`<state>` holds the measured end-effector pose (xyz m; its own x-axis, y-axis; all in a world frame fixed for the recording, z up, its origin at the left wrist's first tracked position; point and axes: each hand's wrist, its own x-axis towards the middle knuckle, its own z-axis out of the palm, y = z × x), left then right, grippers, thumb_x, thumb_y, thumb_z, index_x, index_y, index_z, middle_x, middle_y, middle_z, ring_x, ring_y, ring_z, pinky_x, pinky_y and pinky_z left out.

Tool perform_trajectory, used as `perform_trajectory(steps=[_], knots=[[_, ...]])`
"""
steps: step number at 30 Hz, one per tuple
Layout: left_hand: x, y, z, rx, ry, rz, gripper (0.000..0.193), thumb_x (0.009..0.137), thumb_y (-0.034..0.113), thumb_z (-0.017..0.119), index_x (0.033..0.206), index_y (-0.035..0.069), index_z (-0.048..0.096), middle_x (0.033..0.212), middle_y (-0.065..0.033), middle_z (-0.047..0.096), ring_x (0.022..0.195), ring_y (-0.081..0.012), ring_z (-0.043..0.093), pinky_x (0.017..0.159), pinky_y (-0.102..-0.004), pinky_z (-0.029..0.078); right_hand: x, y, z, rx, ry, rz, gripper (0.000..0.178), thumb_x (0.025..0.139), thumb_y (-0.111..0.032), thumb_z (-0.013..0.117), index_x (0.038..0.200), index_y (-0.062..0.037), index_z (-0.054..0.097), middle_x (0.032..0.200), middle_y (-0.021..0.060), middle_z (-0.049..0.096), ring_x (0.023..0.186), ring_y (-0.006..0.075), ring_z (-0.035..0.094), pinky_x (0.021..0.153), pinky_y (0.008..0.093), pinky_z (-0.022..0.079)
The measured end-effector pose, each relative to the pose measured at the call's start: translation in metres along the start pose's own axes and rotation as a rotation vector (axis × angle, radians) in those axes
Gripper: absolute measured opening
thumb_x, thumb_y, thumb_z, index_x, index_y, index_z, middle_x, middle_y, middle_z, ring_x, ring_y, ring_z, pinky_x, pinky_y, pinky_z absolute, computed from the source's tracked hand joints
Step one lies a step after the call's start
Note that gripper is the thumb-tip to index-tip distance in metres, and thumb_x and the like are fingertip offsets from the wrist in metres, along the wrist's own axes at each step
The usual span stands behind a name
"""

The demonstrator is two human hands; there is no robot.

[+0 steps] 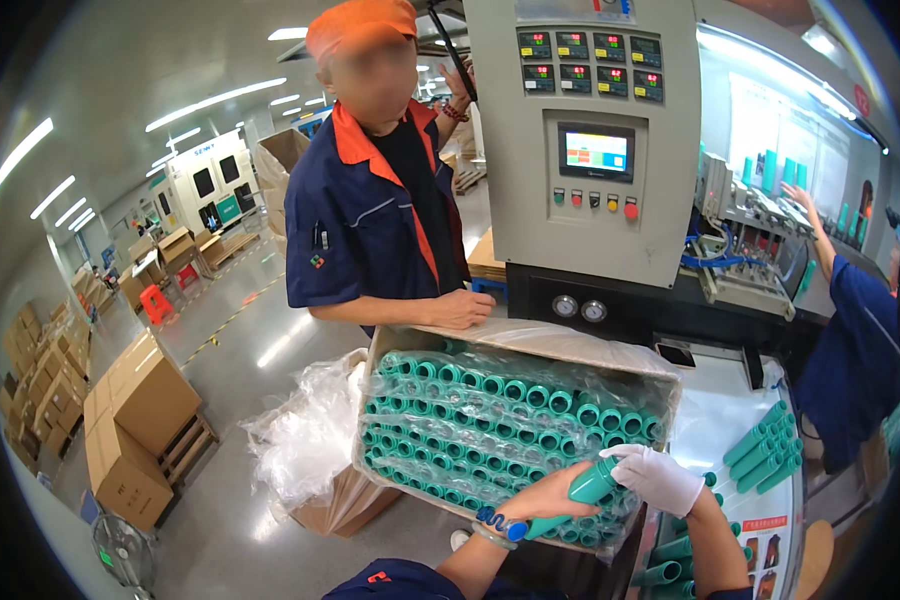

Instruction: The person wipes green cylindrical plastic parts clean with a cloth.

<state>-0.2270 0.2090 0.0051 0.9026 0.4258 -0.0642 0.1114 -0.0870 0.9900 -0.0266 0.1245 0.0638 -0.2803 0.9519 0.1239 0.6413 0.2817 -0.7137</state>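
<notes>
Teal plastic is what you hold: one tube-shaped part (588, 484) lies between your two hands, just above the near edge of the cardboard box (395, 345) that is full of the same parts. Your bare left hand (545, 497) is closed under its lower end, and your gloved right hand (658, 478) is closed around its upper end, so both grips are clamped on the same piece. It looks light and stiff, a hollow moulded part, and the smooth surface may slide a little in the white glove; I judge that the middle of the body, away from the open mouth, is the safest place to hold it. The teal tubes in the box (500, 425) lie in tidy rows under a clear plastic liner (530, 375), which is loose and could catch on a fingertip. At the far edge of the box a co-worker in a blue and orange jacket rests a hand (462, 308) on the rim. Behind stands a grey control cabinet (590, 140) with a small screen. On your right, a white counter (715, 420) carries a loose pile of tubes (768, 448), and another person in blue (855, 350) reaches up beside it. Crumpled plastic bags (305, 430) lie left of the box.
</notes>
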Motion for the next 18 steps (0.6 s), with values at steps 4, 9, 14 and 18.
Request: perform_trajectory(steps=[4,9,14,18], knots=[[0.001,-0.003,0.001,0.100,0.027,0.003,0.068,0.072,0.028,0.075,0.129,0.006,0.045,0.100,-0.0104,0.062,0.088,-0.0187,0.059,0.079,-0.0317,0.047,0.001,0.006,0.007,-0.030,0.069,-0.022,0.022,0.092,-0.019,0.054,0.105,-0.0028,0.062,0.110,0.0128,0.060,0.086,0.0273,0.061,0.076,0.0318,0.048],[0.005,-0.011,0.011,0.138,0.094,0.022,0.069,0.072,0.029,0.075,0.129,0.006,0.045,0.103,-0.0120,0.061,0.092,-0.0227,0.060,0.083,-0.0335,0.046,0.001,0.009,0.024,-0.004,0.282,0.094,0.021,0.089,-0.020,0.058,0.099,-0.0018,0.064,0.098,0.0117,0.063,0.089,0.0265,0.062,0.080,0.0315,0.048],[0.019,-0.023,0.049,0.102,0.169,0.156,0.077,0.073,0.032,0.076,0.134,0.004,0.038,0.123,-0.0156,0.052,0.110,-0.0270,0.053,0.094,-0.0346,0.041,-0.015,0.010,0.042,0.139,0.483,0.166,0.020,0.080,-0.017,0.071,0.090,-0.0011,0.066,0.096,0.0095,0.064,0.088,0.0188,0.061,0.079,0.0288,0.048],[0.023,-0.023,0.081,0.394,0.204,0.205,0.082,0.076,0.032,0.075,0.136,-0.001,0.030,0.131,-0.0222,0.040,0.123,-0.0369,0.039,0.101,-0.0393,0.035,-0.044,0.020,0.052,0.401,0.718,0.268,0.010,0.078,-0.007,0.071,0.082,0.0004,0.066,0.090,0.0064,0.063,0.084,0.0155,0.058,0.076,0.0258,0.045]])
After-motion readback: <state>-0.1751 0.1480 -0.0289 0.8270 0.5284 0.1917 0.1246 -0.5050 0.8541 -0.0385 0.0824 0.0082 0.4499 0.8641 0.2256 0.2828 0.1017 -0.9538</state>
